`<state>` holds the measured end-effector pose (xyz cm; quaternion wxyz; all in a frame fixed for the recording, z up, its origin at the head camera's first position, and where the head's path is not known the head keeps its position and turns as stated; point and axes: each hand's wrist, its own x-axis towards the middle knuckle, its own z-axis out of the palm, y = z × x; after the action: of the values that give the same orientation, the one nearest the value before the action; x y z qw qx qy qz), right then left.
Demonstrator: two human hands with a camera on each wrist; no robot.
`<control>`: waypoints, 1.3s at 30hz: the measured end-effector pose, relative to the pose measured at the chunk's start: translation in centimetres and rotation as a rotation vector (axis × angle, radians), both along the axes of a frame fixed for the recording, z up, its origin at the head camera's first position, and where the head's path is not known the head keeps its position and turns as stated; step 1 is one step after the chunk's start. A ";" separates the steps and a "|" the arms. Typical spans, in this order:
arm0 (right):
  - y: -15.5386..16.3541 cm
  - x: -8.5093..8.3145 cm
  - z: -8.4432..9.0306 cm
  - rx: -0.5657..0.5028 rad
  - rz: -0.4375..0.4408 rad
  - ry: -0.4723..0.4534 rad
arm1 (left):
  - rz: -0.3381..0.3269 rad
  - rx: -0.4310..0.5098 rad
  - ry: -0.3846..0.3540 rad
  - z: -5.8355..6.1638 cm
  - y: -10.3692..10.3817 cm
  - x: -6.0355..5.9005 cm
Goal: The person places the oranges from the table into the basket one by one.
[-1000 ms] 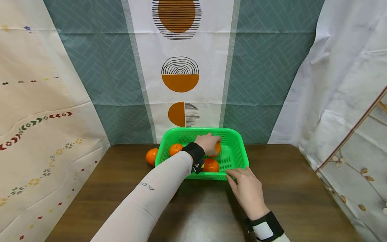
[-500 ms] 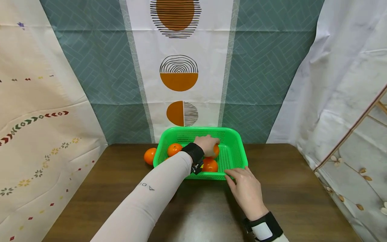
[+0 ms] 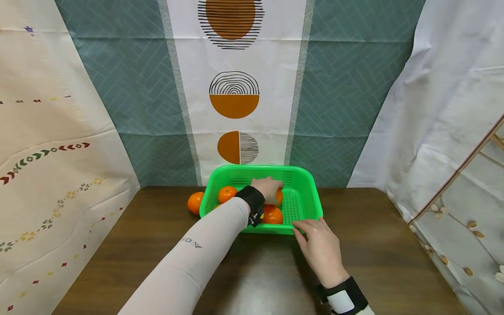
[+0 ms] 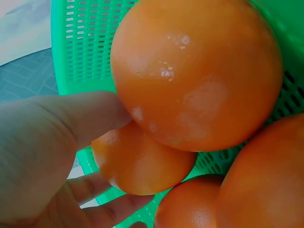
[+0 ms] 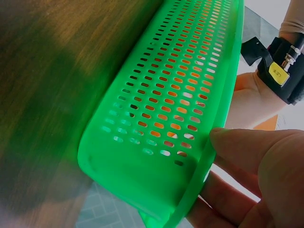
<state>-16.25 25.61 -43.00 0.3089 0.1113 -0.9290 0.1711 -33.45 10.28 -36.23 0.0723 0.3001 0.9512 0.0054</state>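
A green plastic basket with perforated walls stands at the back of the wooden table, several oranges inside. Reaching into it, my left hand grips an orange, largely covered by the hand in the head view. Seen from the left wrist, that orange lies between thumb and fingers, behind a larger-looking orange close to the camera. One more orange sits by the basket's near wall, and another at its left. My right hand pinches the rim at the near right corner, thumb outside, fingers inside.
Outside the basket, an orange rests on the table against its left side. A patterned cloth hangs right behind the basket, with light cloths at both sides. My left forearm crosses over the basket's near rim.
My left hand has shifted slightly to the left inside the basket, along with the orange it grips. The right hand keeps its hold on the rim.
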 end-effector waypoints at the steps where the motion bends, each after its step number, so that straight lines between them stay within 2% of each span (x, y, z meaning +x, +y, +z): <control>1: 0.0 0.0 0.0 0.000 -0.001 0.001 | -0.002 -0.001 -0.001 0.1 -0.1 0.2; 3: 0.0 0.0 0.0 -0.002 0.000 0.002 | 0.003 0.003 -0.011 0.3 -0.1 0.2; 9: 0.0 -0.1 0.0 -0.004 0.003 0.007 | 0.028 -0.020 -0.037 -1.3 0.1 -1.4; 14: 0.0 -0.1 0.0 -0.008 0.005 0.012 | 0.037 -0.026 -0.049 -1.6 0.1 -1.9; 22: -0.1 -0.2 -0.1 0.000 0.002 0.006 | 0.043 -0.022 -0.051 -1.6 -0.1 -1.7; 28: -0.1 -0.2 0.1 0.002 0.005 0.006 | 0.036 -0.021 -0.039 -0.3 -0.5 -0.4; 33: -0.1 0.0 0.1 -0.002 0.007 0.010 | 0.030 -0.010 -0.031 0.3 -0.6 0.4; 39: 0.0 0.0 0.1 0.000 0.004 0.006 | 0.035 -0.009 -0.012 -0.4 -0.4 -0.2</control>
<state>-16.24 25.62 -42.88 0.3115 0.1136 -0.9277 0.1712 -33.62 9.84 -36.63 0.0791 0.2832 0.9558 0.0041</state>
